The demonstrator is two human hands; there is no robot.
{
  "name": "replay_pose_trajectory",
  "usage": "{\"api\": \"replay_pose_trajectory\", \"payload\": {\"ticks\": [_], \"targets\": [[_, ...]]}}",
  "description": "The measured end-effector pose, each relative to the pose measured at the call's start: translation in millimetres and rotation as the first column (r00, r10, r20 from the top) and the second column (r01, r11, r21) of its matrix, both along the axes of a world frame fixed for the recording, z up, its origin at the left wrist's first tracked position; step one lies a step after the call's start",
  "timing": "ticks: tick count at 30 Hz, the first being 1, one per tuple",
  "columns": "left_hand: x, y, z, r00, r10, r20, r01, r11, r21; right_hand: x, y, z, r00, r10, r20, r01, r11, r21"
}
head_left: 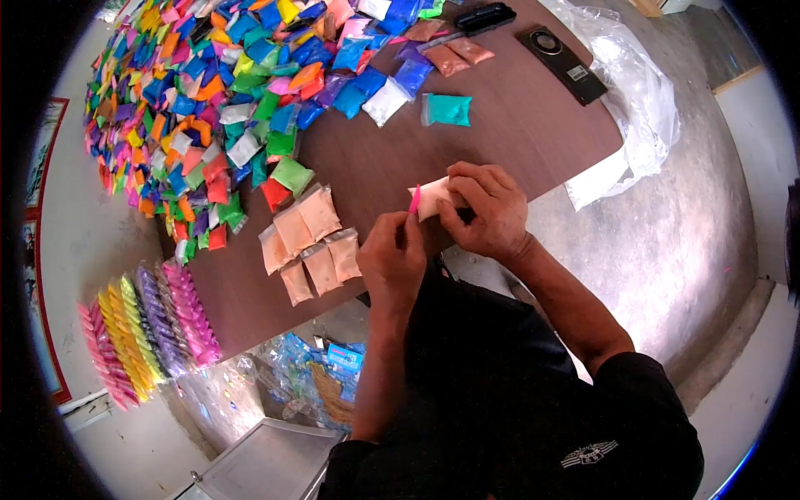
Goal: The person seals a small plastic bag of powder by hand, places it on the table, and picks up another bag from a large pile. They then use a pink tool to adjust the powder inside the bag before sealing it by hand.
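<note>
Near the table's front edge, my right hand (492, 210) pinches a small peach-coloured packet (432, 197) between thumb and fingers. My left hand (392, 254) is closed at the packet's left end, its fingertips on a thin bright pink strip (415, 200) that stands along that edge. What kind of thing the strip is, I cannot make out. Left of my left hand, several clear zip bags of peach-coloured material (310, 242) lie in two rows on the brown table (367, 158). A teal packet (447, 110) lies beyond my hands.
A large heap of multicoloured packets (217, 83) covers the table's far left. Bundled twisted coloured packs (150, 329) sit at the left edge. A dark box (562, 62) and a black object (485, 17) lie at back right. Clear plastic sheeting (646, 108) hangs off the right edge.
</note>
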State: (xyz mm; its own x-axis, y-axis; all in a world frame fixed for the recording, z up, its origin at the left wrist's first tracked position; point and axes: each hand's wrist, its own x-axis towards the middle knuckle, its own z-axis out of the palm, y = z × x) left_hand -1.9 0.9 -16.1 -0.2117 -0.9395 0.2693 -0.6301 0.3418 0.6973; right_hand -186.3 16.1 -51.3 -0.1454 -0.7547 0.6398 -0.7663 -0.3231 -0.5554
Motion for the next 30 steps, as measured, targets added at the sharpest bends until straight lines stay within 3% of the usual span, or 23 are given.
{"api": "replay_pose_trajectory", "payload": {"ticks": [4,7,14,23,25,30], "targets": [[3,-2,6,0.997,0.067,-0.041,-0.065,0.997,0.046,1,0,3,1.000,-0.010,-0.010,0.010,1.000,0.012],[-6,6,14,0.998,-0.029,-0.064,0.028,1.000,-0.002,1,0,2,0.999,-0.010,-0.041,0.011,1.000,0.024],[2,3,-6,0.999,0.042,-0.009,-0.042,0.999,-0.025,1,1,3,0.998,-0.028,-0.054,0.029,0.999,0.019],[-9,10,6,0.996,0.020,-0.090,-0.022,0.999,-0.030,2,0,5,0.999,-0.029,-0.027,0.031,0.998,0.058],[-11,9,-3,0.997,-0.061,-0.055,0.056,0.995,-0.080,1,-1,4,0.998,-0.028,-0.062,0.028,1.000,0.007],[2,1,-7,1.000,-0.002,0.005,0.002,0.998,-0.068,1,1,6,0.999,-0.029,-0.042,0.030,0.999,0.027]]}}
